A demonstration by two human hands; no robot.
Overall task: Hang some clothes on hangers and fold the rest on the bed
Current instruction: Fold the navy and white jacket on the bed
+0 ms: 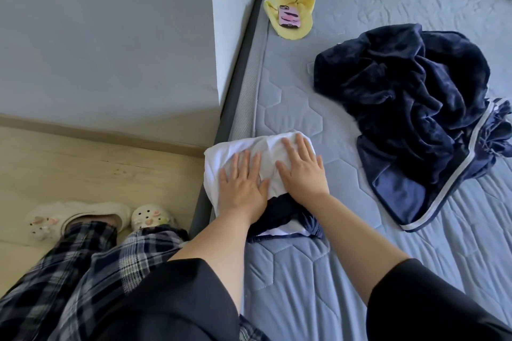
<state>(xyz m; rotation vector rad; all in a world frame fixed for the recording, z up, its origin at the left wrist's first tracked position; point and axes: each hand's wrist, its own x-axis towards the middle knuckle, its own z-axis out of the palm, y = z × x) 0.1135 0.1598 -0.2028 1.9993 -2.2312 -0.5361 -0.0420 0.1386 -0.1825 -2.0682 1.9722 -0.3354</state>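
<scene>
A folded white garment (221,153) lies at the left edge of the bed (318,271), on top of a folded navy garment (288,216) whose near end shows beneath my wrists. My left hand (243,185) presses flat on the white cloth with straight, spread fingers. Beside it, my right hand (302,167) also lies flat on the cloth, fingers pointing away from me. A crumpled navy velvet garment with white trim (410,108) is heaped on the mattress to the right, apart from both hands.
A yellow cloth (302,3) with a pink phone (288,16) on it lies near the bed's far left corner. A grey wall (110,36) borders the bed's left side. My slippered feet (83,219) stand on the wooden floor (97,160).
</scene>
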